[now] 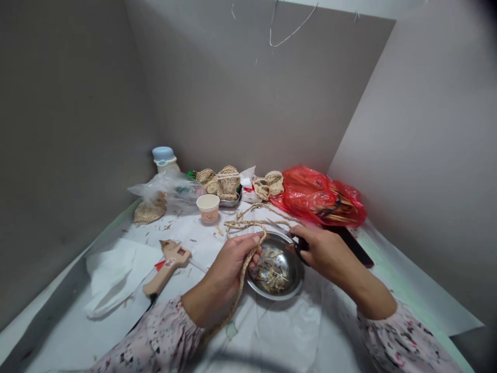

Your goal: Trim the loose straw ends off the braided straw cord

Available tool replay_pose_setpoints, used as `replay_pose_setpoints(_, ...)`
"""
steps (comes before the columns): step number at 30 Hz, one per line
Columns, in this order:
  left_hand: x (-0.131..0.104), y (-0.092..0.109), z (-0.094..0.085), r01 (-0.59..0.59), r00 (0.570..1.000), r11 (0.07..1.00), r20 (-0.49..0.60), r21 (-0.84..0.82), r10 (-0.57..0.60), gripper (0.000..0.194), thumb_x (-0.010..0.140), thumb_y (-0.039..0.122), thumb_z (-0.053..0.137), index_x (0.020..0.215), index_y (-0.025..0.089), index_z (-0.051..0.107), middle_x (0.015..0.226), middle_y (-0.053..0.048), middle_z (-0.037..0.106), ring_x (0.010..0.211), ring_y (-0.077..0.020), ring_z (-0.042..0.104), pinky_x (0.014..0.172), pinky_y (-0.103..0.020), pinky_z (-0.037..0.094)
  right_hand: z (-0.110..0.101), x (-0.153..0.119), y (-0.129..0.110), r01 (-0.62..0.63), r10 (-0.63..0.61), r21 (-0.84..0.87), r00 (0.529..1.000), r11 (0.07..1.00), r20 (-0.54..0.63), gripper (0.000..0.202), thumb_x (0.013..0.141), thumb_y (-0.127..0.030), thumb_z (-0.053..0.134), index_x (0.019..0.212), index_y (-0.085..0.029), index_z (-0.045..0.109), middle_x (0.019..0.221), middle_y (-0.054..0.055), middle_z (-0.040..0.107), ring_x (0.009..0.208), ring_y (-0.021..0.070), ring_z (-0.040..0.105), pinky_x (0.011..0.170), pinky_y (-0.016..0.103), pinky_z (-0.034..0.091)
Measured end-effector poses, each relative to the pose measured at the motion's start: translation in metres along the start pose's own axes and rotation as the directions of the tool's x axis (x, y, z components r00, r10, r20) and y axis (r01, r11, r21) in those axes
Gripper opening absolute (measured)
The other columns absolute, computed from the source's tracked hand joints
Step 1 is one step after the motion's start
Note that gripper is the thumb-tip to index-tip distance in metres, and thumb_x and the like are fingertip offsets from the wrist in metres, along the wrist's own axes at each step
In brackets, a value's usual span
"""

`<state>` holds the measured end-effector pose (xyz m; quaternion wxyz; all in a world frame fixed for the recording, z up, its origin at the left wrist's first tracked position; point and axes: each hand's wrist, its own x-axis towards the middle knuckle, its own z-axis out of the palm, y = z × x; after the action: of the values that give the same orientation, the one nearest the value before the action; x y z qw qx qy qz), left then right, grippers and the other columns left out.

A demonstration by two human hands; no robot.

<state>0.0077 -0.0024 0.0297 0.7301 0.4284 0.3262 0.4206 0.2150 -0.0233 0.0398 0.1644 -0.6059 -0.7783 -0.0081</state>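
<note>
My left hand [237, 259] pinches a braided straw cord [245, 267] between thumb and fingers, at the left rim of a metal bowl [297, 285]. The cord runs down past my wrist, and its other part lies in loops on the table beyond the bowl. My right hand [322, 247] is closed around black-handled scissors [300, 249] at the bowl's right rim. Their blades point up and left, near the looped cord; whether they are parted is hard to see. Small straw clippings [274, 272] lie inside the bowl.
A glue gun [169, 269] and white paper [120, 274] lie left. Behind stand a paper cup [208, 208], woven straw pieces [228, 182] and a blue-lidded bottle [165, 158]. A red plastic bag [310, 191] and a dark flat object [351, 246] are right. Grey panels enclose the table.
</note>
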Motion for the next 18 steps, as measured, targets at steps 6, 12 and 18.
replay_pose_setpoints(6,0.002,-0.004,-0.002,-0.018,1.0,0.997,-0.018,0.068,0.02,0.02,0.076,0.023,0.063,0.059,0.014,0.056,0.052,0.003,0.046,0.046,-0.0074,0.035,0.045,-0.021,0.027,-0.021,-0.011,-0.009,0.006,-0.001,-0.138,1.0,0.99,0.03,0.022,0.075,-0.019,0.058,0.095,-0.028,0.06,0.084,0.001,0.068,0.072,0.0164,0.061,0.057,0.026,0.03)
replay_pose_setpoints(12,0.006,-0.005,-0.004,-0.062,0.992,0.994,-0.1,0.094,0.071,0.022,0.073,0.021,0.064,0.054,0.016,0.053,0.048,0.004,0.044,0.045,-0.0075,0.034,0.046,-0.023,0.026,-0.026,-0.023,-0.023,0.018,0.004,-0.241,0.996,0.97,0.094,0.025,0.068,-0.01,0.055,0.086,-0.027,0.057,0.081,-0.001,0.067,0.069,0.0169,0.062,0.054,0.029,0.024)
replay_pose_setpoints(18,0.005,-0.004,-0.002,-0.029,0.991,1.0,-0.133,0.007,0.029,0.009,0.07,0.019,0.067,0.073,0.011,0.065,0.053,0.004,0.046,0.047,-0.0065,0.035,0.046,-0.021,0.024,-0.025,-0.023,-0.028,-0.013,0.052,-0.293,0.991,0.956,0.124,0.024,0.071,-0.009,0.053,0.085,-0.027,0.059,0.078,0.0,0.067,0.067,0.018,0.062,0.051,0.029,0.021)
